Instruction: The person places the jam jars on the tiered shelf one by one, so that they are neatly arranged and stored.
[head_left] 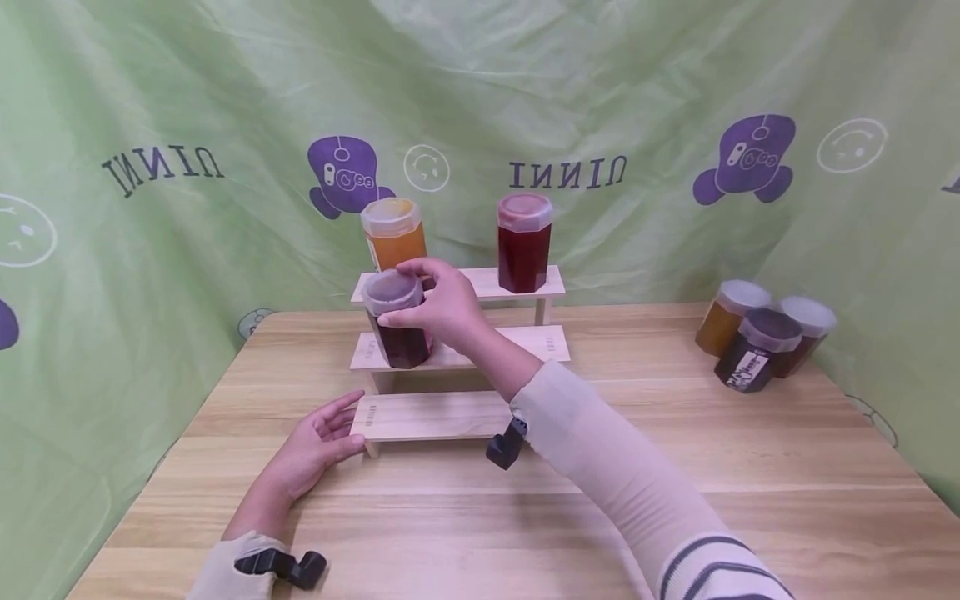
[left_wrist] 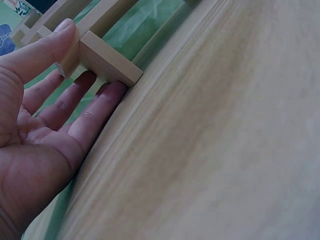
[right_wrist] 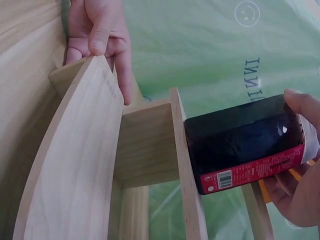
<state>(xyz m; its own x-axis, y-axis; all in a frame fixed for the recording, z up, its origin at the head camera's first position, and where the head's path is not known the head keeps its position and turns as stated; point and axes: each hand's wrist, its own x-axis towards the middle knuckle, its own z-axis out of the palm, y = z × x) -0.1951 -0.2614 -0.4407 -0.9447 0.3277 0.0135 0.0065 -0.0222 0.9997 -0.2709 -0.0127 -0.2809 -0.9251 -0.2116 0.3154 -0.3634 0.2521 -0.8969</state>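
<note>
A three-step wooden display rack [head_left: 442, 415] stands on the table. With the thumb and fingers of my left hand [head_left: 311, 450] I hold the left end of its lowest step; the left wrist view shows the fingers against the end leg [left_wrist: 107, 57]. My right hand [head_left: 446, 308] grips a dark jar [head_left: 405, 343] near its translucent lid. The jar is at the left end of the middle step, its base against the board, and bears a red label [right_wrist: 255, 167]. Behind it, an orange jar [head_left: 397, 246] stands on the top step, with a red jar [head_left: 523, 254] at the right.
Three more jars stand close together at the table's right: an amber jar [head_left: 720, 329], a dark jar with a white label [head_left: 750, 362] and a reddish-brown jar [head_left: 801, 350]. A green printed cloth [head_left: 465, 100] hangs behind the wooden table [head_left: 675, 450].
</note>
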